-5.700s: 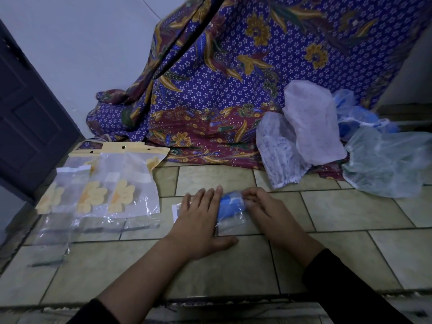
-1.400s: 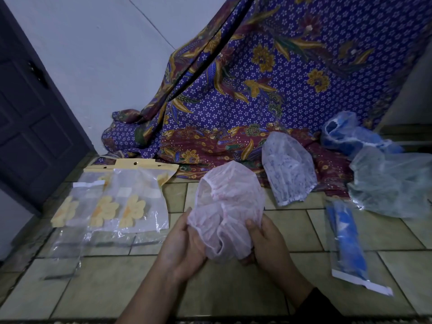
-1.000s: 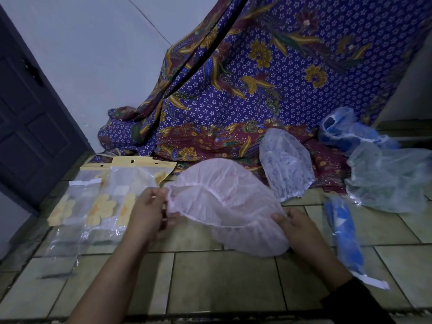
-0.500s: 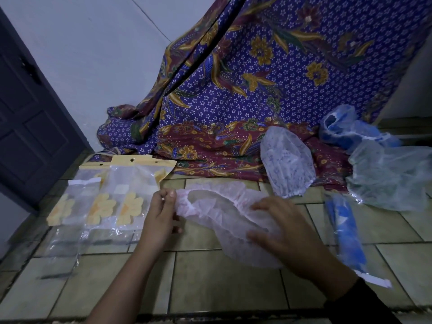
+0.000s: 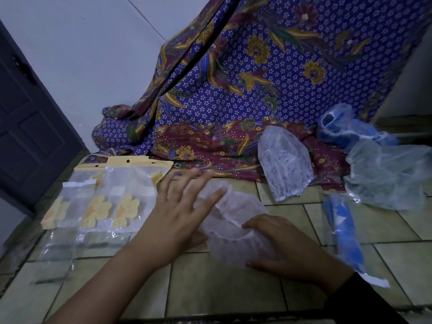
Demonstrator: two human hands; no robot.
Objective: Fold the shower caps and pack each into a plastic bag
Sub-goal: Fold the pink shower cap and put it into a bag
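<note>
A pale pink shower cap [image 5: 236, 220] lies flattened on the tiled floor in front of me. My left hand [image 5: 180, 216] hovers over its left side with fingers spread and straight, slightly blurred. My right hand [image 5: 280, 246] lies on the cap's right lower part, fingers resting on the fabric near its elastic rim. A packed blue cap in a clear plastic bag [image 5: 346, 237] lies to the right. A stack of empty plastic bags with yellow flower prints [image 5: 112, 202] lies to the left.
A white patterned cap [image 5: 285, 160], a blue cap [image 5: 343, 129] and a grey-green cap [image 5: 388, 174] sit at the back right on a purple batik cloth [image 5: 233, 101]. A dark door [image 5: 28, 127] stands at the left.
The pink cap went from held stretched in the air to lying on the floor. My left hand let go of its rim and opened over it; my right hand stays pressing it.
</note>
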